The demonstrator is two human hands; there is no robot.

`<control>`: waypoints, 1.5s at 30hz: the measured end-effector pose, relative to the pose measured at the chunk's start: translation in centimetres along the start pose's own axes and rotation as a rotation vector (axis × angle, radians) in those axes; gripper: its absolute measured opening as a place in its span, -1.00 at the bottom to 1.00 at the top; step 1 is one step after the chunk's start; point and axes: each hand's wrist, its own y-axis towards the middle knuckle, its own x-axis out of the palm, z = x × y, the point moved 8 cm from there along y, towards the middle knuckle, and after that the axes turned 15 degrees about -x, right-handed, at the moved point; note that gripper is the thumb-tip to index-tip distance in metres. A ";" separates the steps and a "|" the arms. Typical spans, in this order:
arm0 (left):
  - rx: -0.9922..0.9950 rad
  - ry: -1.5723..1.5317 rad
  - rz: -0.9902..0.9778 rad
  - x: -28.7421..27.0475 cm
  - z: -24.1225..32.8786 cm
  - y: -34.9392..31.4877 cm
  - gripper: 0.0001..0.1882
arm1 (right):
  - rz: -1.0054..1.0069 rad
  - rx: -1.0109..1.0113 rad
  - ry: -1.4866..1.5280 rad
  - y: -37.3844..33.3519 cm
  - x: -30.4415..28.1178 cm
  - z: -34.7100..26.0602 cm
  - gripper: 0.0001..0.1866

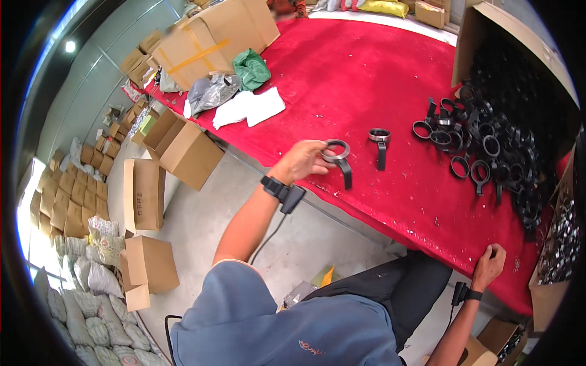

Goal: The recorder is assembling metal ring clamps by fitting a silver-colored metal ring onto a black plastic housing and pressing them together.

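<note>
My left hand [303, 160] pinches a black ring with a handle [345, 172] by its silver-banded rim, just above the table's near edge. The handle points downward. To its right, a second black ring with a handle [381, 155] stands alone on the red cloth, with a silver band round its top. Low on the right, my right hand [489, 266] rests at the table's edge with its fingers curled; whatever they may hold is hidden. Beyond it lies a heap of similar black rings [490, 146], some with silver bands, spilling from a large cardboard box [537, 24].
A red cloth [348, 73] covers the table. At its far left are a big taped carton [204, 46], a green bag [251, 70] and white sheets [250, 108]. Shiny metal bands fill a box [558, 250] at the right. Open cartons [186, 152] stand on the floor.
</note>
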 end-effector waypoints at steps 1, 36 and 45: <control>-0.002 -0.050 0.071 -3.8 0.4 0.6 -0.66 | -0.004 -0.008 -0.016 0.1 0.1 -0.2 -0.86; 0.354 1.152 -0.058 17.9 3.6 15.1 -0.13 | 0.085 0.045 0.002 1.6 -1.9 -3.7 -0.94; 0.576 1.627 0.318 29.9 7.3 18.2 -0.21 | 0.149 0.035 -0.030 0.8 -2.6 -2.8 -0.90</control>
